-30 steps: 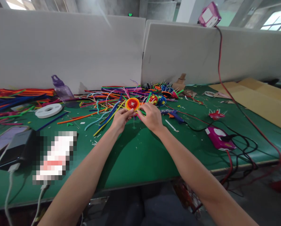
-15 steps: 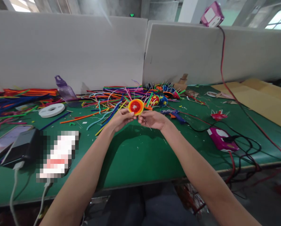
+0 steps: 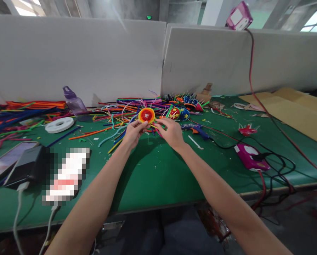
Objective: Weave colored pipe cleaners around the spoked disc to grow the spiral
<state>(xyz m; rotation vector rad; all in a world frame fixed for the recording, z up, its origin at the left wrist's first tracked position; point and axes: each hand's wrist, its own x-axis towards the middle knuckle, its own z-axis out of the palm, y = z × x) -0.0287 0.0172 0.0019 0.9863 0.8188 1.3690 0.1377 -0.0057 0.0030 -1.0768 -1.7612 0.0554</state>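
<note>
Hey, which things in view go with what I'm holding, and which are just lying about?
Probably part of the job:
round red, orange and yellow disc, held in your left hand
heaped multicoloured fuzzy stems
blue-and-orange glue gun

Apparently just lying about:
translucent purple plastic bottle
grey-and-black rectangular box
flat tan cardboard sheets

Dim light, bright right-hand window point(image 3: 315, 23)

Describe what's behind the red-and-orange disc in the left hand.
Behind the disc, colourful strips lie strewn, with a pale panel further back. What the disc and left hand cover cannot be seen.
</note>
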